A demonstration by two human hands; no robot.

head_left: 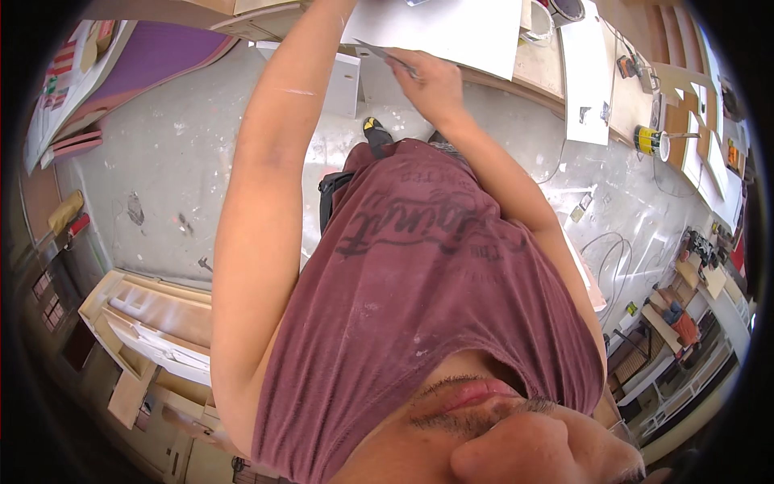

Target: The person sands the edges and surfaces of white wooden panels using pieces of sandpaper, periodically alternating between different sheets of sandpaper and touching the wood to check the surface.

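My right hand [436, 85] is closed around a thin grey flat-bladed scraper [376, 49]. The blade points left, at the near edge of a white panel [459, 34] lying on a wooden bench [538, 68]. Stretched forward over the bench, my left forearm [310, 56] leaves the picture at the top edge, so the left hand is hidden. A small bluish-grey piece [414, 2] on the panel is cut off by the same edge.
Open buckets [538, 22] stand right of the panel. Beyond them lie a white board [586, 89], a power tool [627, 66] and a yellow-green can [647, 142]. Cables [617, 250] trail over the stained concrete floor [161, 185]. Wooden cabinet frames [153, 310] sit at lower left.
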